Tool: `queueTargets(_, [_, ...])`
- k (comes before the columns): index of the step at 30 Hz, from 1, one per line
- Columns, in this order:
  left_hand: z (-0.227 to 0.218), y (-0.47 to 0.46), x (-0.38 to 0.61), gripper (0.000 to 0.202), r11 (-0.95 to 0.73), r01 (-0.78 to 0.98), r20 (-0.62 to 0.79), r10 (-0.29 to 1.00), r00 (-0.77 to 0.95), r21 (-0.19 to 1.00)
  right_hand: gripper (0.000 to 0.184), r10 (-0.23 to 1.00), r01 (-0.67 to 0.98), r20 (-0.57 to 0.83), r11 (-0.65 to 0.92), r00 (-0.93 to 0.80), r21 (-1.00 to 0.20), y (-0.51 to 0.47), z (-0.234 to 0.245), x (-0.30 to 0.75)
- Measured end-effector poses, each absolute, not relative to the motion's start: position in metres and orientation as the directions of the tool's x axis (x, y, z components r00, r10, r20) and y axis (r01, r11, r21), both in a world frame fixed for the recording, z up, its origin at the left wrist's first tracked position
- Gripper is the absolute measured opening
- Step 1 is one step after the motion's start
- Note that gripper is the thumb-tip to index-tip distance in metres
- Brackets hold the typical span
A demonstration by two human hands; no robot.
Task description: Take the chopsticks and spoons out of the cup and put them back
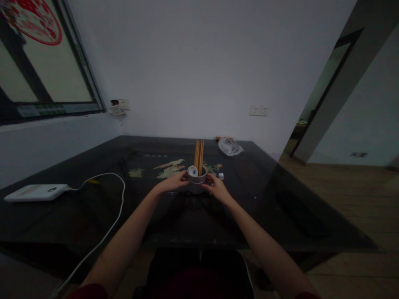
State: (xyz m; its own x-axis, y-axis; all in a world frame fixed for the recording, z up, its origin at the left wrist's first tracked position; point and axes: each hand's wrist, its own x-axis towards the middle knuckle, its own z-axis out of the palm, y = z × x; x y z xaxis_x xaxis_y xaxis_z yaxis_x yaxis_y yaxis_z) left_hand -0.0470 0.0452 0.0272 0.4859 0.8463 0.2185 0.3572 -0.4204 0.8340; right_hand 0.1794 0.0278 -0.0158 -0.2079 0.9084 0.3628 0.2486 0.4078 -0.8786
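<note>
A round grey utensil holder [197, 180] stands upright on the dark table in front of me. Several wooden chopsticks [198, 155] rise out of it. At its left inside the rim shows a white spoon [192, 170] with a blue mark. My left hand [174, 182] grips the holder from the left, fingers at the rim. On the opposite side my right hand [217, 187] has its thumb and fingers around the wall. A small shiny round object [221, 176] lies just beyond my right hand; its kind is unclear.
A clear plastic bag [230, 146] lies at the table's back by the wall. On the left, a white power bank [37, 192] trails a white cable [122, 195] over the front edge. A dark flat object [301, 212] rests at the right.
</note>
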Motion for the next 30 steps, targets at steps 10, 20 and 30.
queueTargets(10, [0.019, 0.047, -0.043, 0.064, -0.331, 0.31, 0.125, 0.836, 0.534, 0.891, 0.05, 0.909, 0.261, 0.357, 0.406, -0.214, -0.876, 0.028, -0.015, 0.183])
queueTargets(20, [0.016, 0.042, -0.035, 0.065, -0.382, 0.365, 0.187, 0.863, 0.469, 0.849, 0.048, 0.897, 0.288, 0.373, 0.432, -0.237, -0.855, 0.026, -0.009, 0.186])
queueTargets(30, [0.021, 0.033, -0.03, 0.061, -0.389, 0.355, 0.192, 0.856, 0.48, 0.85, 0.048, 0.888, 0.335, 0.369, 0.448, -0.274, -0.829, 0.026, -0.006, 0.192])
